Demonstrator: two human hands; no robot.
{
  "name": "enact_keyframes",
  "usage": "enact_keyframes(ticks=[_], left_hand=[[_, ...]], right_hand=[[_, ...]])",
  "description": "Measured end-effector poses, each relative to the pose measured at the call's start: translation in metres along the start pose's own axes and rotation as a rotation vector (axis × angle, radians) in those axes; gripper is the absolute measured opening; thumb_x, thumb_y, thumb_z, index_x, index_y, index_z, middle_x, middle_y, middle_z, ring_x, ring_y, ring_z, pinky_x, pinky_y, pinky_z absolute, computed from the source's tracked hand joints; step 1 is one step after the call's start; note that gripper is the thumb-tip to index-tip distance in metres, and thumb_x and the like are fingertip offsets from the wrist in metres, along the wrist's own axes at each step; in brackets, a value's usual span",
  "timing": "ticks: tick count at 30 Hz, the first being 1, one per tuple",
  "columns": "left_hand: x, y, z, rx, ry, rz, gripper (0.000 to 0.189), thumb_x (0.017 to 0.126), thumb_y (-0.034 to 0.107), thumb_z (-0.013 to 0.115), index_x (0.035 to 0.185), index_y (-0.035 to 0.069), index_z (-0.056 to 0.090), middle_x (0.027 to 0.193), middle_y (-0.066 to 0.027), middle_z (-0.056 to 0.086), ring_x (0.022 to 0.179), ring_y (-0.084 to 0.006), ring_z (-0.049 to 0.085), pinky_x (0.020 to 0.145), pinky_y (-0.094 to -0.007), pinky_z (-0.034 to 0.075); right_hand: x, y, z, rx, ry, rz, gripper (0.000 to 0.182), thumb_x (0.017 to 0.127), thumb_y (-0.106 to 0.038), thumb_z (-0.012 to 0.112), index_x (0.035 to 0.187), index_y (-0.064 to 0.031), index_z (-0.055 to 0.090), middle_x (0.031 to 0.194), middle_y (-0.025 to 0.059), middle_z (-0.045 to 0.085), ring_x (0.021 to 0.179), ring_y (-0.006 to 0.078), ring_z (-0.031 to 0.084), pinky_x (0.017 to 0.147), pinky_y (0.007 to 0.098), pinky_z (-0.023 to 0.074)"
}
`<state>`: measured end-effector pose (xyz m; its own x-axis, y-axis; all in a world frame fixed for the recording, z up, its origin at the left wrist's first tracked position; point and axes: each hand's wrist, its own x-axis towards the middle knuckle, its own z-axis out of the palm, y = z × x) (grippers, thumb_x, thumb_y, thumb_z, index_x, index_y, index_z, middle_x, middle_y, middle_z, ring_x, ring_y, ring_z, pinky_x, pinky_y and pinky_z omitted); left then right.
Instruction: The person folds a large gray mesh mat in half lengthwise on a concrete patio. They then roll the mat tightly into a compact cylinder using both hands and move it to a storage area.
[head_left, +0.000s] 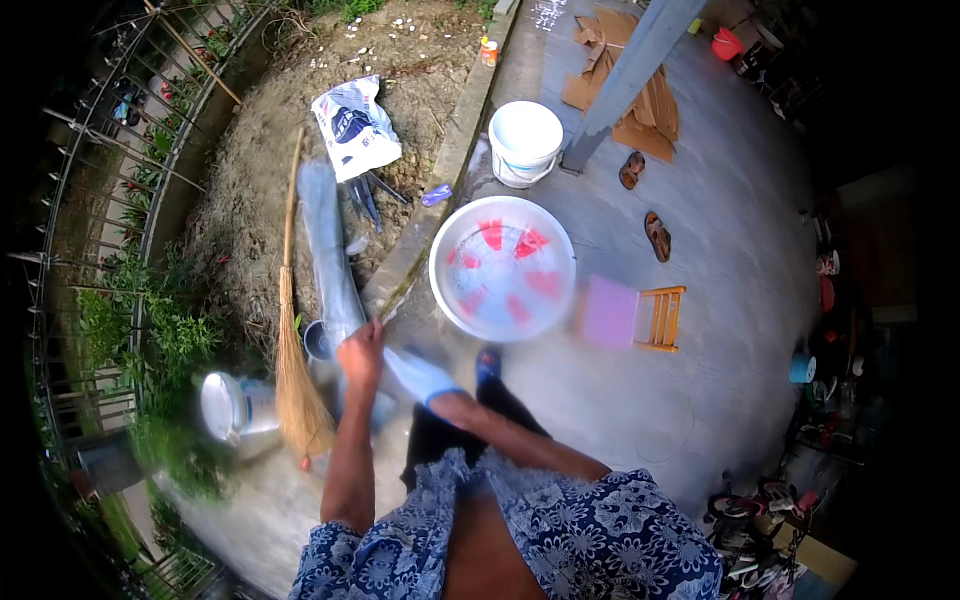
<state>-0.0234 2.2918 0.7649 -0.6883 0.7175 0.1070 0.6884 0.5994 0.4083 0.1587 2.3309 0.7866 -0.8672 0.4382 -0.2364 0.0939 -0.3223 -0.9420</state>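
Note:
My left hand (360, 354) is bare and closed into a fist at the finger end of a pale glove (416, 375). The glove has a blue cuff and covers my right hand (409, 371), whose fingers are hidden behind the left fist. Behind the fist runs a long, blurred grey-blue strip (330, 247), of cloth or plastic; I cannot tell whether a hand touches it. A dark round vessel (318, 340) lies beside the strip. Ahead on the right stands a wide white basin (444, 300) of water with red shapes on its bottom.
A straw broom (292, 330) and a lidded white bucket (240, 407) are on my left. Beyond the basin stand a white bucket (523, 161) and a post (622, 82). A small chair (615, 311) is to the right, near two sandals (658, 236). A concrete kerb (442, 176) borders the soil.

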Motion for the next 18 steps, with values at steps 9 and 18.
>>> enact_keyframes(ticks=[9,18], left_hand=[[-0.019,0.047,-0.009,-0.133,-0.193,-0.206,0.045,0.102,0.042,0.067,0.081,0.002,0.073,0.069,-0.0234,0.065,0.061,-0.0331,0.068,0.061,-0.0486,0.052],[-0.049,0.091,0.019,-1.034,-0.777,-0.45,0.076,0.107,0.07,0.036,0.109,0.0,0.066,0.086,-0.0098,0.066,0.076,-0.0189,0.07,0.058,-0.0353,0.061]], right_hand=[[-0.067,-0.067,-0.046,-0.243,0.099,0.08,0.043,0.11,-0.017,0.045,0.149,-0.0001,0.053,0.141,0.0192,0.062,0.131,0.0259,0.059,0.114,0.039,0.0421],[-0.067,0.017,-0.102,0.965,0.367,-0.065,0.053,0.111,-0.027,0.033,0.154,0.0013,0.047,0.151,0.0115,0.057,0.137,0.021,0.056,0.117,0.0386,0.0427]])
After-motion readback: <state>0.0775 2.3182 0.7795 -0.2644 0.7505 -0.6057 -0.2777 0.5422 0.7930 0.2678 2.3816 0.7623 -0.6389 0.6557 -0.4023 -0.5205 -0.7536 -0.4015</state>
